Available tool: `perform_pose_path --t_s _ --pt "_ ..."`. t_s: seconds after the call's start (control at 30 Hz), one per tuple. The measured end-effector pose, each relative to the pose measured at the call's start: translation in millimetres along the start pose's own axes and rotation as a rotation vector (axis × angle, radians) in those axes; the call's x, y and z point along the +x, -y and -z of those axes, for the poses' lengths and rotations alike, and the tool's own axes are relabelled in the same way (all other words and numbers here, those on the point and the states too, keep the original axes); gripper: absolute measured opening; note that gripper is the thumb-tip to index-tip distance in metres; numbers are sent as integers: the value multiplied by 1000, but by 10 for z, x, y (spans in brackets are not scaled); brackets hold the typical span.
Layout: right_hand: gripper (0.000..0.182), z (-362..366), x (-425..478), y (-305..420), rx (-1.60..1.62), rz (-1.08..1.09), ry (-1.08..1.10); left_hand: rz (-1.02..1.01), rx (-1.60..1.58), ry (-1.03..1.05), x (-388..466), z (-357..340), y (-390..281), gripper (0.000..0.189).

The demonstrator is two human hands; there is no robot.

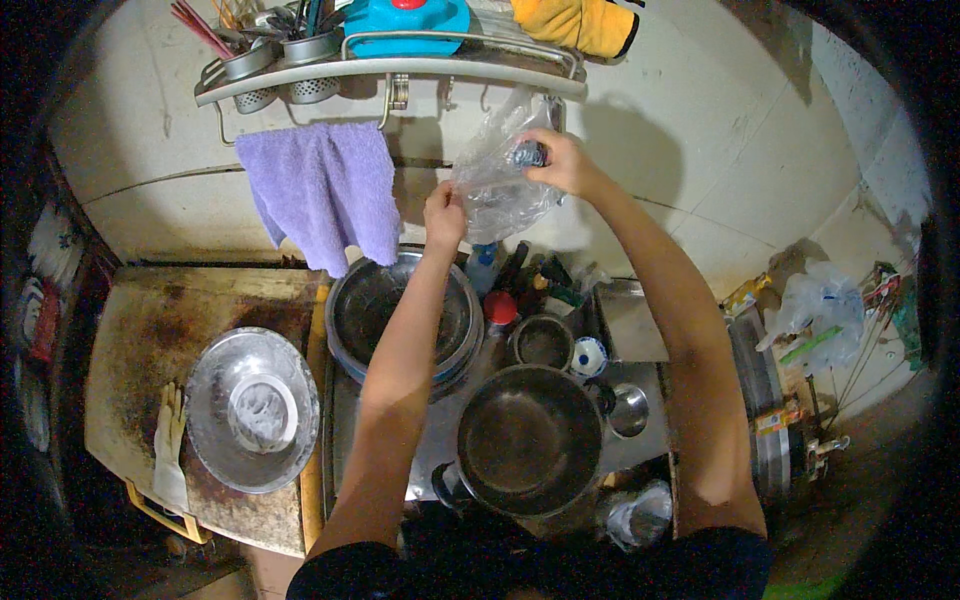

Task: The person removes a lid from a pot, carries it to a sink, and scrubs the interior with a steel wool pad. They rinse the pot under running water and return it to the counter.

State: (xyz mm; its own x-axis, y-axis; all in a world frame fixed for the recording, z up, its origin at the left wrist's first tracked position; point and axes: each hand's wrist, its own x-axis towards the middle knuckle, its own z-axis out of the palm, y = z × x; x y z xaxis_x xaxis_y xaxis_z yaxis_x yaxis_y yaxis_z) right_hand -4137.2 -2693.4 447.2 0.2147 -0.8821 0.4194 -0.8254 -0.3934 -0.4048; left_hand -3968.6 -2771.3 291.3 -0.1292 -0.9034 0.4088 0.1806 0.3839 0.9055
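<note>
A crumpled clear plastic bag (499,196) is held up before the wall, below the right part of the shelf. My left hand (445,217) grips its lower left edge. At the bag's right side, the fingers of my right hand (562,163) close around a small dark object (531,154). Its kind is unclear, and I cannot tell whether it lies inside the bag or against it. Below my hands stand a metal basin (352,315), partly behind my left forearm, and a large dark cooking pot (529,442).
A purple towel (322,187) hangs under the metal shelf (450,69), which bears utensil holders (311,64). A metal bowl (210,442) and a rubber glove (169,442) lie on the stained board at left. Bottles (484,266), a small pot (541,343) and a metal tray (634,319) crowd the counter.
</note>
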Motion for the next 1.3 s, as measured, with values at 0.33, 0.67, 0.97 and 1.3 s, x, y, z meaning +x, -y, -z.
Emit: perform_pose_path --t_s 0.33,0.67,0.97,1.3 --pt "39 107 -907 560 1203 -419 -467 -45 547 -204 79 204 203 22" --pt "35 -554 -2687 865 1255 -683 -607 -26 670 -194 52 277 24 24" --pt "29 -1117 -3271 1441 176 -594 -295 -653 769 81 -824 -314 -886 72" --pt "28 -1324 -3551 1931 77 -790 -378 -370 756 112 -239 -605 -220 28"
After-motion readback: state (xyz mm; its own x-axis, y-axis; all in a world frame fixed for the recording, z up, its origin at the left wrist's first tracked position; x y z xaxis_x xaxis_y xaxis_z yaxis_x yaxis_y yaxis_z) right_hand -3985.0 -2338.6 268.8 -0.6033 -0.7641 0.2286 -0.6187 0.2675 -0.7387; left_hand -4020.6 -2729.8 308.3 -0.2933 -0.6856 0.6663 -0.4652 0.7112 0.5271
